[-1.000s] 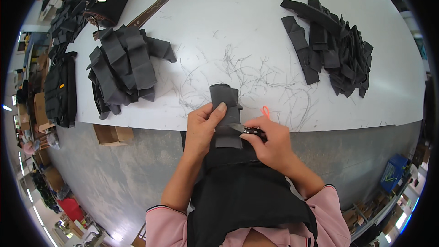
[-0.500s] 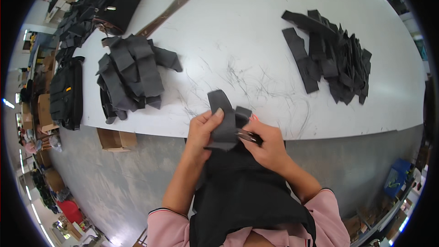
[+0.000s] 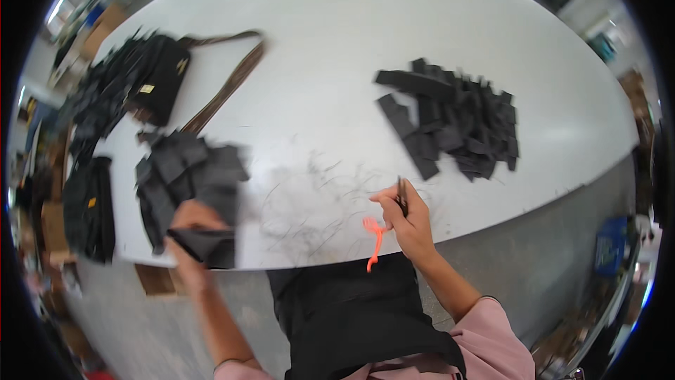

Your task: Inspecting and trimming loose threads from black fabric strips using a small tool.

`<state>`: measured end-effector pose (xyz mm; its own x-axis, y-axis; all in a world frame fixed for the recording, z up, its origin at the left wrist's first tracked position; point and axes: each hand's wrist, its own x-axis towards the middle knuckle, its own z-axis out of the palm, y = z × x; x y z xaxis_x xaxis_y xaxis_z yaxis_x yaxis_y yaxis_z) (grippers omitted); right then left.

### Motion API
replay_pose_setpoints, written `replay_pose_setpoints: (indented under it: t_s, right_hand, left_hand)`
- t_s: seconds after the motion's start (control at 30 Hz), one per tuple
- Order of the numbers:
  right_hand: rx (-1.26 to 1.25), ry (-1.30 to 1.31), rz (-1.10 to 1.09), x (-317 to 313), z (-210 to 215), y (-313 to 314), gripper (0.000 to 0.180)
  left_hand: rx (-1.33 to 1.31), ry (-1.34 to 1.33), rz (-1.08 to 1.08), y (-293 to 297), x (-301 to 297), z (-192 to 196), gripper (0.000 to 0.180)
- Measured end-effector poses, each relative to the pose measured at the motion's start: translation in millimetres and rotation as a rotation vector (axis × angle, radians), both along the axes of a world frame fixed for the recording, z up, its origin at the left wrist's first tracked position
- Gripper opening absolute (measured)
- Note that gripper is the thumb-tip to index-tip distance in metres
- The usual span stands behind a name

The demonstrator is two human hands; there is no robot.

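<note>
My left hand (image 3: 198,215), smeared by motion, is at the near edge of the left pile of dark grey fabric strips (image 3: 176,165). A folded dark fabric strip (image 3: 214,248) is in its grip. Over the table's near edge, my right hand (image 3: 413,224) is closed round small dark thread snips (image 3: 401,196), their tips pointing away from me. A bright orange cord (image 3: 377,241) dangles beside that hand; where it is tied is hidden. Farther right lies another pile of dark grey strips (image 3: 485,130), apart from both hands.
Loose thread ends (image 3: 309,201) litter the white table (image 3: 337,42) between the piles. A black bag (image 3: 163,81) with a brown strap (image 3: 228,88) lies at the far left, near a black backpack (image 3: 89,211). An open cardboard box (image 3: 156,280) stands below the table edge.
My left hand has carried the fabric strip leftward to the left pile. My right hand, still gripping the snips, has come away from the strip; the orange cord now hangs free. The view has shifted.
</note>
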<state>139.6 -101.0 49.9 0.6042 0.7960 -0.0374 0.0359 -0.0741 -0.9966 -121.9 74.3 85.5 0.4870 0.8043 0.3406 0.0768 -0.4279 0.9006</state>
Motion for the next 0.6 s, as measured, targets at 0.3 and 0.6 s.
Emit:
replay_pose_setpoints:
  t_s: [0.3,0.6]
  right_hand:
    - [-0.219,-0.971,-0.181,169,-4,43,0.021]
    - [-0.697,-1.137,-0.016,205,-7,108,0.046]
  left_hand:
    - [0.265,0.635,0.339,96,-97,-56,0.008]
    - [0.629,0.371,0.682,43,-30,-7,0.026]
